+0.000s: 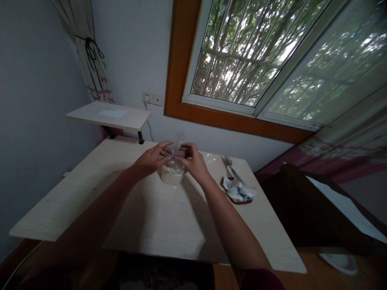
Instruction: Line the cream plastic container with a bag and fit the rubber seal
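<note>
A small pale container [171,175] wrapped in a clear plastic bag [178,141] stands on the light wooden table [151,217], near its far middle. My left hand [153,156] and my right hand [193,160] meet just above it. Both pinch the gathered top of the clear bag, fingers curled and close together. The bag's loose end sticks up between the hands. What is inside the container is hidden.
A crumpled plastic bag with something dark and white [238,188] lies to the right on the table. A raised small shelf [109,114] stands at the back left. A wall socket [151,98], a window and curtains are behind; dark furniture [314,209] is at right.
</note>
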A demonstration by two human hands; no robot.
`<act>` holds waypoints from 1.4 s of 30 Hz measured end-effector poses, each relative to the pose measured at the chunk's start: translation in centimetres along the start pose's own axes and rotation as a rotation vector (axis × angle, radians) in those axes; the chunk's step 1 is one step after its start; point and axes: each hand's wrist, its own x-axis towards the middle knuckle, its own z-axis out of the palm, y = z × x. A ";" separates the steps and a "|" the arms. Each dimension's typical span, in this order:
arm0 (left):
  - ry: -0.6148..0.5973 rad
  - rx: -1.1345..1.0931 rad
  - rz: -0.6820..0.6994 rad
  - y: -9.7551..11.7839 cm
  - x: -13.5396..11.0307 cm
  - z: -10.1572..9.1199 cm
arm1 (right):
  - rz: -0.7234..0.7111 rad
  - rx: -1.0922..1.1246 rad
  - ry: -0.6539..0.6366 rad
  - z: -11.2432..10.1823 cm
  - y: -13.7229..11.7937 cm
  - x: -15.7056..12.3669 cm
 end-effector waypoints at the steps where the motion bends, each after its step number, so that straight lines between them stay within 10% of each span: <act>1: 0.022 -0.028 -0.035 0.3 0.0 -0.1 | 0.000 0.034 0.005 0.1 0.1 0.1; 9: 0.019 0.020 -0.096 1.3 0.4 -0.6 | 0.084 0.314 0.066 1.0 -0.2 0.3; 24: 0.188 -0.611 -0.370 1.6 0.4 1.1 | 0.068 -0.214 0.177 -0.2 -3.7 -0.4; 42: 0.131 -0.817 -0.408 1.8 0.0 1.4 | 0.100 -0.055 0.186 -0.5 -2.4 0.6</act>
